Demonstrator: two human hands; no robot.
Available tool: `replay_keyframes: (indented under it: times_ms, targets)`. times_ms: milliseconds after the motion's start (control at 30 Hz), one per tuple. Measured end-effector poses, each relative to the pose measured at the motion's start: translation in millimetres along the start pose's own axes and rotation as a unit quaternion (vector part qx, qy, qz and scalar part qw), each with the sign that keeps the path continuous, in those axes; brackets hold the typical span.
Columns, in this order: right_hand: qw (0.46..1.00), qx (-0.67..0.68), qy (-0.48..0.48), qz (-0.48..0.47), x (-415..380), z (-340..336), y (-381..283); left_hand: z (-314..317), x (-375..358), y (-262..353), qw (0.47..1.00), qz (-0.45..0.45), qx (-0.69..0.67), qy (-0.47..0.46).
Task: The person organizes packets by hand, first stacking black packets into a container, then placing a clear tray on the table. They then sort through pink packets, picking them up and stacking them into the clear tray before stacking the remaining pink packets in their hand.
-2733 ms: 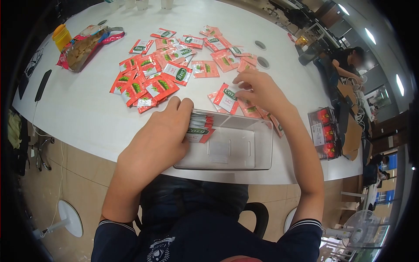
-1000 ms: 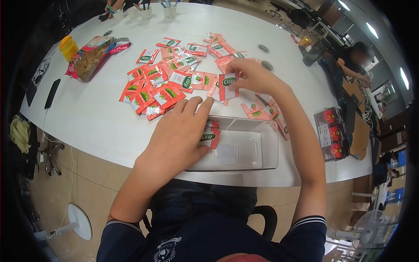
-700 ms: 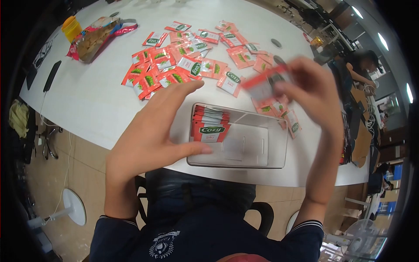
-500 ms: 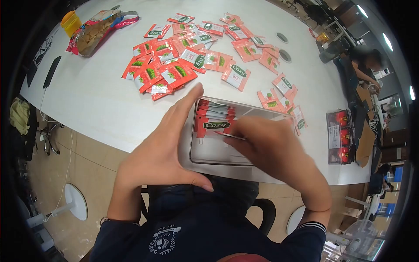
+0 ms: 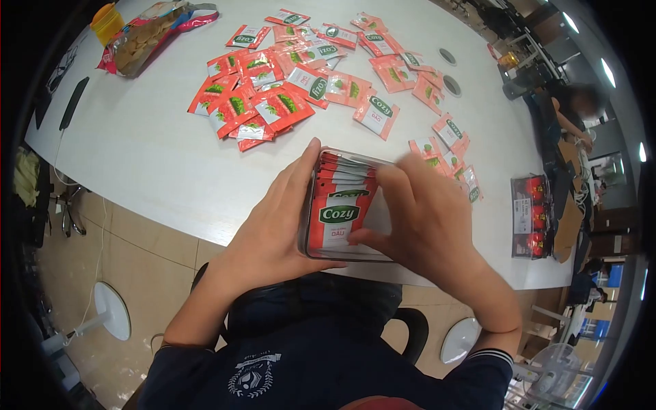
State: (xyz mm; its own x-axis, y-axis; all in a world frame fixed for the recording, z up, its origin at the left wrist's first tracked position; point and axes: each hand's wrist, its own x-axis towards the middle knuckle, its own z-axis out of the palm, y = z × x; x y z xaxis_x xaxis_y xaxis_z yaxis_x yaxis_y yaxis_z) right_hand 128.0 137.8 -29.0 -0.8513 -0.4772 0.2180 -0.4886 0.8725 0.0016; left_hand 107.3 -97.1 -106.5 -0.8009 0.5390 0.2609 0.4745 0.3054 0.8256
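Observation:
A clear plastic box (image 5: 369,255) stands tilted near the table's front edge. My left hand (image 5: 270,225) grips its left end, fingers along the far side and thumb at the near side. Inside, red and white Cozy sachets (image 5: 345,171) stand in a row at the left. The front Cozy sachet (image 5: 337,229) leans face up against them. My right hand (image 5: 427,212) is over the box's right part, thumb touching this sachet's lower right edge and the other fingers apart near its top. The far fingertips are blurred.
Loose Cozy sachets (image 5: 280,109) lie spread across the table (image 5: 157,157) beyond the box. An opened snack bag (image 5: 147,44) and a yellow container (image 5: 107,24) are at far left. A clear pack with red items (image 5: 531,215) stands at right. Another person (image 5: 581,102) sits behind it.
The sachet that my right hand held edge-on now lies against the row, face showing. My right thumb and fingers have spread. My left hand has closed onto the box's end.

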Motion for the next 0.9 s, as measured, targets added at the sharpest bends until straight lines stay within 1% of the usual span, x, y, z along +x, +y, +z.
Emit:
replay_keyframes:
  times_ms: [33,167,267,367,400,467,500,567,633,733,767,867,900]
  targets:
    - [1.0,0.005,0.018,-0.011,6,2,-1,0,1,0,1.0,0.001,0.001,-0.002]
    - [0.989,0.04,0.093,-0.106,24,25,0,0,2,2,1.0,-0.001,0.0,-0.005]
    - [0.993,0.012,0.081,-0.089,31,28,1,-2,0,1,1.0,0.004,0.017,-0.006]
    - [0.995,0.044,0.066,-0.062,29,29,0,-4,-1,4,0.998,0.0,-0.056,0.012]
    - [0.995,0.05,0.064,-0.058,29,30,2,-7,-1,4,0.998,0.044,0.002,0.035]
    - [0.995,0.063,0.062,-0.041,26,33,4,-15,1,4,0.982,0.134,0.114,0.072]
    - [0.995,0.066,0.062,-0.032,25,34,4,-15,-1,13,0.974,0.147,0.145,0.093]
    - [0.995,0.069,0.063,-0.017,24,34,6,-10,-5,11,0.954,0.189,0.219,0.076]
    - [0.994,0.083,0.069,-0.023,23,32,9,-7,-7,9,0.926,0.231,0.291,0.063]
    - [0.988,0.12,0.09,-0.03,18,20,17,-11,-6,17,0.904,0.223,0.362,0.043]
    - [0.986,0.135,0.097,-0.033,15,13,22,-13,-5,20,0.904,0.215,0.368,0.031]
    - [0.998,0.048,0.031,0.0,-2,-8,27,-16,-2,26,0.909,0.185,0.374,0.002]
    - [0.998,0.055,-0.024,0.005,-4,-5,25,-18,-1,27,0.912,0.18,0.369,-0.013]
